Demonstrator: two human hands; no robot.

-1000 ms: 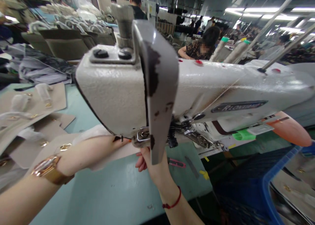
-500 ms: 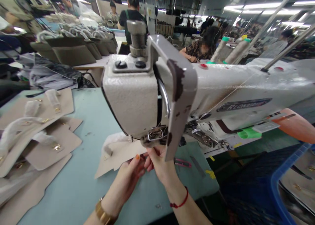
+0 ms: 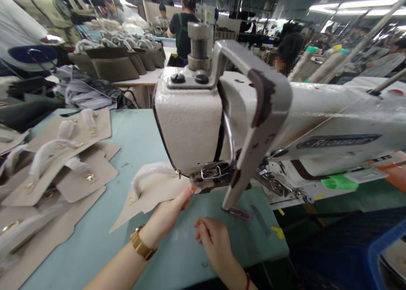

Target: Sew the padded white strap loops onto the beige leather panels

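Note:
My left hand (image 3: 169, 214), with a gold watch on its wrist, reaches under the head of a white industrial sewing machine (image 3: 190, 125). Its fingers pinch the edge of a beige bag panel (image 3: 158, 192) by the presser foot. The panel lies flat on the teal table (image 3: 95, 239) and carries a white-wrapped handle with a gold rivet. My right hand (image 3: 212, 239) hovers lower, a little in front of the machine, fingers curled with thumb against forefinger. I cannot see whether anything is in it.
Several beige panels with wrapped handles (image 3: 72, 163) are piled at the left. Pink thread snips (image 3: 237, 214) lie under the machine arm. Thread cones (image 3: 304, 61) stand behind it, a blue crate (image 3: 387, 247) sits low right, and olive bags (image 3: 114, 66) and other workers are at the back.
My right hand has drawn back from the presser foot towards me. My left hand came in from the left and now grips the panel's edge. My view shifted left.

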